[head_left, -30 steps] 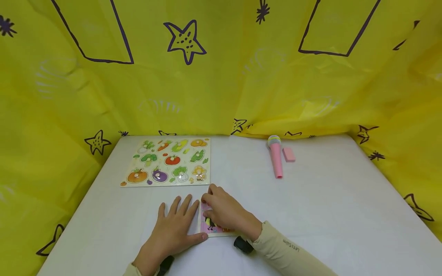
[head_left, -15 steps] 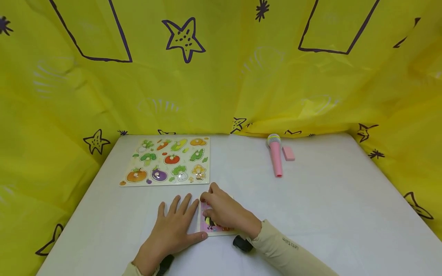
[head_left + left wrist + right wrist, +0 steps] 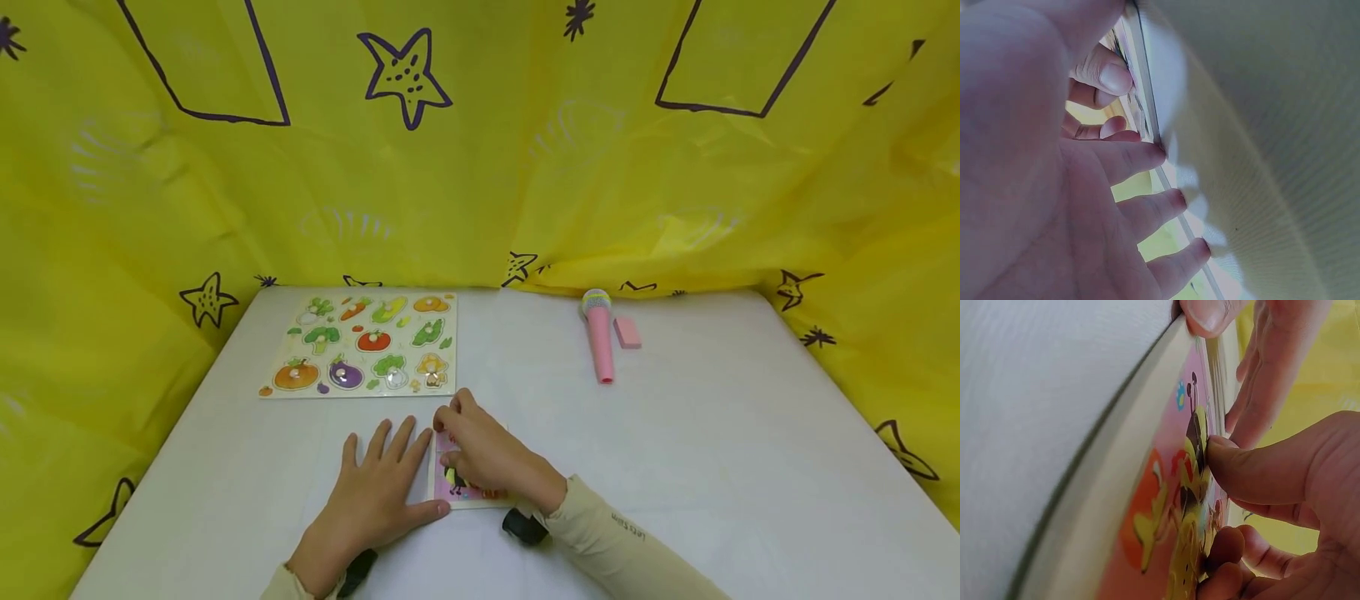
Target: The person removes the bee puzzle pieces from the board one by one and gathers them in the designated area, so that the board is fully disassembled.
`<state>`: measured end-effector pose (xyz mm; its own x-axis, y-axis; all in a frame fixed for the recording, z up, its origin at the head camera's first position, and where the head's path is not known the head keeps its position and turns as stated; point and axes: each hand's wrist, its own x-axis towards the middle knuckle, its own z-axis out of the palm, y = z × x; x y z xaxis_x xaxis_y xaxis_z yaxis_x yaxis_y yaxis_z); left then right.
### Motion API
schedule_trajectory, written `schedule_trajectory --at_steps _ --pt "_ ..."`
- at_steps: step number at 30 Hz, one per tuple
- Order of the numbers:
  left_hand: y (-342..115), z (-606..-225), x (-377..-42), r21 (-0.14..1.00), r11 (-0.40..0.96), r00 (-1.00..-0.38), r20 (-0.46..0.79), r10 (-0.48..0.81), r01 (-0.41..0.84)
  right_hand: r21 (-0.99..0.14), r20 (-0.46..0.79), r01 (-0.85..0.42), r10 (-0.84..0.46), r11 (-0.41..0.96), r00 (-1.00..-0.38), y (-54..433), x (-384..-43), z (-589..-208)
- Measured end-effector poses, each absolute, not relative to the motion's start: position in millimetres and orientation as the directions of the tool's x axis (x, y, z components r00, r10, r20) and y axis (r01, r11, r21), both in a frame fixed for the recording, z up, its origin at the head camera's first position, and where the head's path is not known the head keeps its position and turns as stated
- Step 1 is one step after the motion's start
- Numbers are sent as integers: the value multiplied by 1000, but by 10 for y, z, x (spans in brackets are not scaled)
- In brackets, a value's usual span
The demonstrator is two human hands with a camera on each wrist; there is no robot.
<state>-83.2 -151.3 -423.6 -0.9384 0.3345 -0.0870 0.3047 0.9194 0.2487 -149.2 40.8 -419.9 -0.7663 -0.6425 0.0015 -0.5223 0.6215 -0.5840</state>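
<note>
A small picture puzzle (image 3: 480,504) with a pale border and a pink cartoon picture lies flat at the front middle of the table. My left hand (image 3: 372,496) is spread on the cloth at its left side, the thumb touching the near left corner and the index fingertip at the left edge. Over the picture bends my right hand (image 3: 491,454), fingers curled and thumb on the surface, pinching a thin puzzle piece (image 3: 1139,112) close over the board. In the right wrist view the thumb meets a yellow-and-black cartoon bee (image 3: 1197,434). The right hand hides much of the picture.
A vegetable peg puzzle (image 3: 408,389) lies behind the left hand. Farther right lie a pink toy microphone (image 3: 600,346) and a pink block (image 3: 627,332). Yellow cloth (image 3: 480,192) hangs along the back and sides of the white table (image 3: 712,433).
Both hands keep nearly the same place. The right fingers shift slightly, and a seam now shows across the pink picture near its left edge. The head view tilts a little.
</note>
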Motion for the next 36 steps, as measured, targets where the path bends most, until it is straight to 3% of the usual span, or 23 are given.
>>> schedule_trajectory --at_steps 24,36 --pt "-1501 -4216 -832 278 920 -940 -125 319 275 -526 151 -614 -647 588 -748 424 -1447 -4229" --pt "-1484 -4205 -843 279 927 -941 -154 300 250 -621 244 -597 -599 507 -763 399 -1450 -4236"
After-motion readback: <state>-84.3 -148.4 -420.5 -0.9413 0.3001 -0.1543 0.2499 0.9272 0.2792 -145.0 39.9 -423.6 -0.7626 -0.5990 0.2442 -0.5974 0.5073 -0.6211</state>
